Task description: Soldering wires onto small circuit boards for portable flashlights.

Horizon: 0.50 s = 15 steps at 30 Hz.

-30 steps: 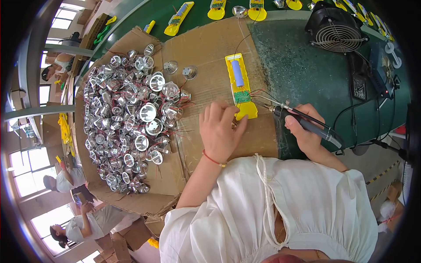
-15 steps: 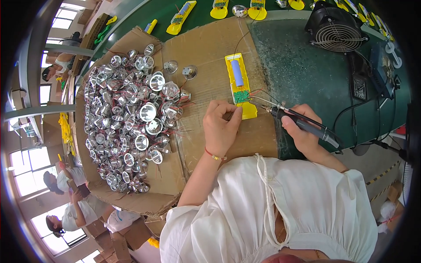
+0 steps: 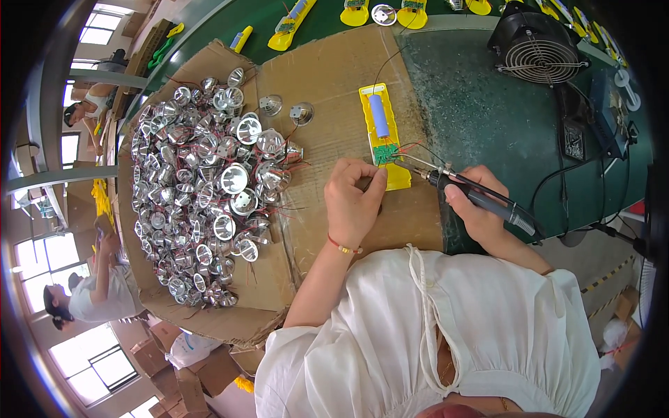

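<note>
My right hand (image 3: 477,209) is wrapped around a black soldering iron (image 3: 482,202), whose thin tip reaches the green circuit board (image 3: 385,154). That board sits in a long yellow plastic housing (image 3: 398,180), below a purple cylindrical battery (image 3: 378,115). Thin red and black wires run from the board. At the housing's lower left edge, my left hand (image 3: 355,198) is closed in a pinch, thumb against forefinger; what it pinches, if anything, is too small to make out.
A cardboard box (image 3: 268,296) full of silvery reflector cups (image 3: 234,179) stands at left; two loose cups (image 3: 301,113) lie beside it. A black fan (image 3: 538,52) sits far right. More yellow housings (image 3: 291,28) line the far edge. People work in the left background.
The soldering iron's tip has shifted slightly left and up, against the board. My left hand has barely moved. In the left background, people have changed position.
</note>
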Tool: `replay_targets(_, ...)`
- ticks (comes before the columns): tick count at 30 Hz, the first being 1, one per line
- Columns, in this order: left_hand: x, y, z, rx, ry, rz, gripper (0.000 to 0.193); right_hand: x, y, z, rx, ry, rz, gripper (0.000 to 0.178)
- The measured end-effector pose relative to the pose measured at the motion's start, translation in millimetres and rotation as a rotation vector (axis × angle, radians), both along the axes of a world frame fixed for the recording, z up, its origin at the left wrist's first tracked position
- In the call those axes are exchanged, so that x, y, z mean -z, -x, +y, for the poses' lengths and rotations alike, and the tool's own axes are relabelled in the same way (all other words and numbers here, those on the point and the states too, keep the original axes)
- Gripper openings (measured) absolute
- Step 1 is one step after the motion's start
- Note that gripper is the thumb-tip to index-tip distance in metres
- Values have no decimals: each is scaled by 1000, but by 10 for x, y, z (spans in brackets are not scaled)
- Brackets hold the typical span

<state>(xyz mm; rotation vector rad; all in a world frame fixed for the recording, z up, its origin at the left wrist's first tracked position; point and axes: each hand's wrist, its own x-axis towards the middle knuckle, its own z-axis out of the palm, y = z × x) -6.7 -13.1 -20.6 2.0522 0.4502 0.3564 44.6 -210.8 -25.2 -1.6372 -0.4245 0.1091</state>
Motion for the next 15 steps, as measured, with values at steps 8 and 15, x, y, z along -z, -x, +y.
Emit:
replay_targets(8, -33, -40, 10, -26, 34, 22, 8, -17, -3, -12, 39, -92, 88, 15)
replay_targets(15, 73, 6, 42, -13, -46, -87, 7, 107, 45, -71, 86, -154, 170, 15)
